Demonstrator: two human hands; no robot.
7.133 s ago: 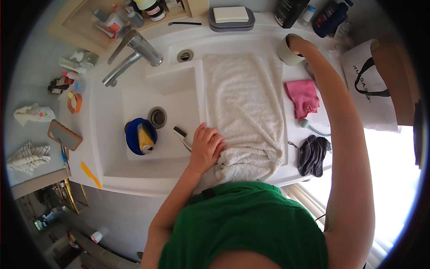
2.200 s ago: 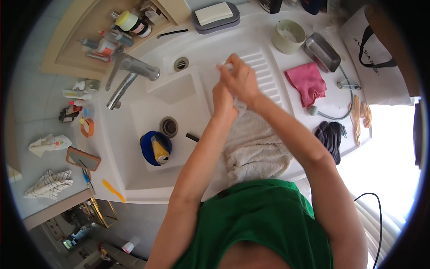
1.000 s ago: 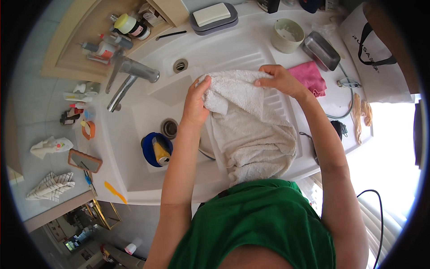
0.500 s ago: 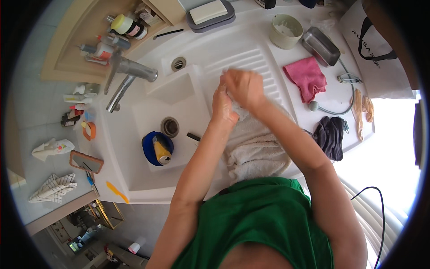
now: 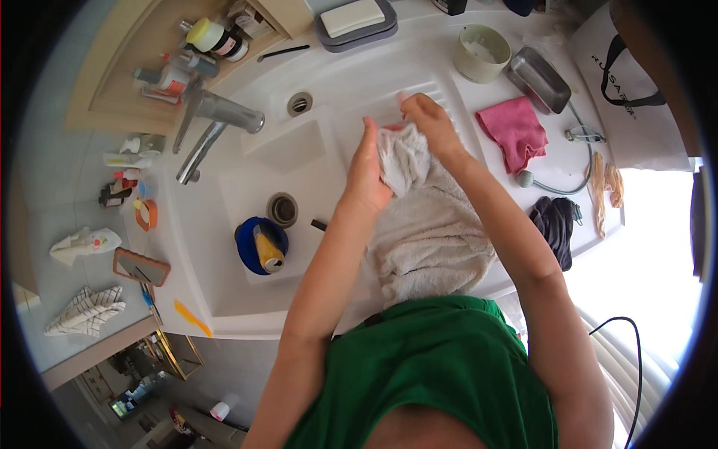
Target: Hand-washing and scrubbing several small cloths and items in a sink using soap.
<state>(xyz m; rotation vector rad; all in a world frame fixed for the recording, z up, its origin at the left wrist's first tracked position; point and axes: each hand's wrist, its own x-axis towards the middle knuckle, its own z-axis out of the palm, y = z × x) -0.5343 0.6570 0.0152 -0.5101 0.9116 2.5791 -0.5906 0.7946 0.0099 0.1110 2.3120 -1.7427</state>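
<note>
A thick off-white towel (image 5: 434, 232) lies bunched along the ribbed washboard slope of the sink, its near end against my green top. Its far end is gathered up between my hands. My left hand (image 5: 366, 172) is wrapped around this bunched end, thumb pointing up and fingertips showing behind the cloth. Just to the right, my right hand (image 5: 435, 129) is curled closed at the towel's upper edge, slightly blurred; its palm side is hidden. Some ridges of the washboard (image 5: 437, 93) show beyond my hands.
Left lie the sink basin (image 5: 232, 187), a faucet (image 5: 224, 116) and a blue bowl (image 5: 245, 251) holding a yellow can (image 5: 267, 248). At right are a pink cloth (image 5: 512, 131), metal tray (image 5: 538, 78), pale green pot (image 5: 481, 52), shower hose (image 5: 568, 191) and dark cloth (image 5: 553, 228).
My hands have moved apart from their pressed-together position, the right one slightly to the right. The towel's gathered end now shows between them, and more of the towel is drawn up.
</note>
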